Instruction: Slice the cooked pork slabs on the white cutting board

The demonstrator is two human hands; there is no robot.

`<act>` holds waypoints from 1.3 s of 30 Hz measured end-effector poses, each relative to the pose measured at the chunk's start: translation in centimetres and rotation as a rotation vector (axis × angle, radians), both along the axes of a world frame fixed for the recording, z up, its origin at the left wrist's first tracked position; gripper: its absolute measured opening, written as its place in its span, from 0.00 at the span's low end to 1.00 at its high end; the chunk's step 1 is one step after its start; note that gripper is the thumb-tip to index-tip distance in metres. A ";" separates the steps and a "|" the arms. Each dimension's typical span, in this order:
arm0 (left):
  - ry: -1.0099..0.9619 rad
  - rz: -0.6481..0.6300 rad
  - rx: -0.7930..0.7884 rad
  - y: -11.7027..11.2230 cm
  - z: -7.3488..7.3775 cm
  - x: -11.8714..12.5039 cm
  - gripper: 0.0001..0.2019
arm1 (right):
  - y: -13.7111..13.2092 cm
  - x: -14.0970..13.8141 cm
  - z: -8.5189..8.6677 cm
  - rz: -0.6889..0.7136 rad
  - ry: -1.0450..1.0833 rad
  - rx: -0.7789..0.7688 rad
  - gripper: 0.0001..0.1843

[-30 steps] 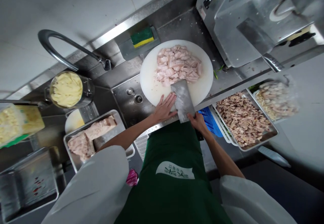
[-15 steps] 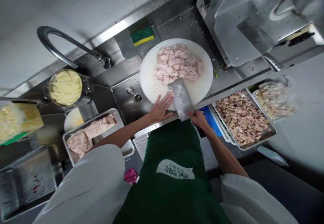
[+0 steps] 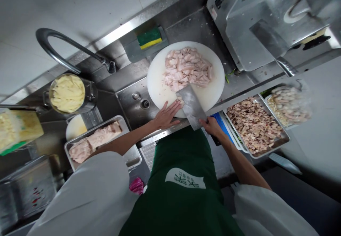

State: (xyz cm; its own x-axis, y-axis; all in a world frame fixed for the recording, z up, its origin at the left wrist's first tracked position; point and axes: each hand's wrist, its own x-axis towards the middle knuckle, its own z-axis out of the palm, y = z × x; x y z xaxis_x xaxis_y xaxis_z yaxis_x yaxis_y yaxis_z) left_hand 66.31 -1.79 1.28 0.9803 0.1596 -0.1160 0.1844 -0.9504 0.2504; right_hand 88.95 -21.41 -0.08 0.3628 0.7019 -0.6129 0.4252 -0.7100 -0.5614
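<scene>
Just right of centre, the right hand (image 3: 210,125) grips a cleaver (image 3: 192,107); at centre, the left hand (image 3: 166,116) lies flat beside the blade, fingers outstretched. Above, cut meat (image 3: 188,67) is heaped on the board (image 3: 157,81); at right, a tray (image 3: 280,141) holds chopped meat (image 3: 253,125).

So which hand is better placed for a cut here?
Probably the right hand: it grips the cleaver, whose blade reaches over the board. The left hand holds no tool; its fingertips are right beside the blade.
</scene>
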 end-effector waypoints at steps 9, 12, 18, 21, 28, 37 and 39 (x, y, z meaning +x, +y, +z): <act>0.009 -0.031 -0.012 0.7 0.3 -0.2 0.41 | 1.5 -0.8 0.1 -0.016 -0.030 -0.024 0.18; -0.011 -0.030 -0.027 0.7 0.0 -0.4 0.42 | 1.8 -1.2 0.1 -0.023 -0.021 -0.018 0.18; -0.021 -0.034 -0.030 0.4 0.1 -0.4 0.41 | -1.1 0.1 0.4 0.039 0.085 -0.055 0.19; -0.016 -0.040 -0.031 0.5 0.5 -0.3 0.41 | -1.4 0.9 0.4 0.068 0.079 -0.080 0.20; -0.017 -0.056 -0.071 1.0 0.5 -0.4 0.43 | 2.5 -0.3 1.4 0.118 -0.152 -0.002 0.18; -0.012 -0.045 -0.080 0.4 -0.1 -0.1 0.40 | 1.1 -1.0 1.3 0.159 -0.164 -0.027 0.18; -0.009 -0.040 -0.078 0.4 -0.1 -0.2 0.40 | 0.4 -0.8 1.2 0.175 -0.151 -0.055 0.19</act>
